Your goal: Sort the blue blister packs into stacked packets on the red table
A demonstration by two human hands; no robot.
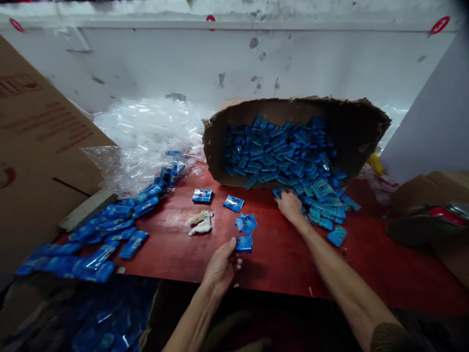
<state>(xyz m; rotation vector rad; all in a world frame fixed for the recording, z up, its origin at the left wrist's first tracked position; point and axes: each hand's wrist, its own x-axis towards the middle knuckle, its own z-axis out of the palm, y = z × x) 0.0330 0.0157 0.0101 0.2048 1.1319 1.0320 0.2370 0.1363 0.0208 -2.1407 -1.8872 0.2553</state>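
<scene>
Near the table's front edge, my left hand [222,264] pinches a small flat blue printed card [244,243] between thumb and fingers. Just beyond it lie several loose blue cards [246,223], partly overlapping. My right hand [290,206] reaches to the lower lip of a torn cardboard box [216,164], its fingers closed about a blue bumpy piece [277,192] that they partly hide. Inside the box, on its side, is a heap of similar blue bumpy pieces [274,146], some spilling onto the table to the right of that hand.
Blue wrapped packs [134,244] are piled on the left of the red table [176,254]. Clear plastic bags [146,127] lie behind them. Two card stacks [202,196] and a crumpled white scrap [201,223] sit mid-table. Large cartons [47,146] stand left; another box [432,195] is right.
</scene>
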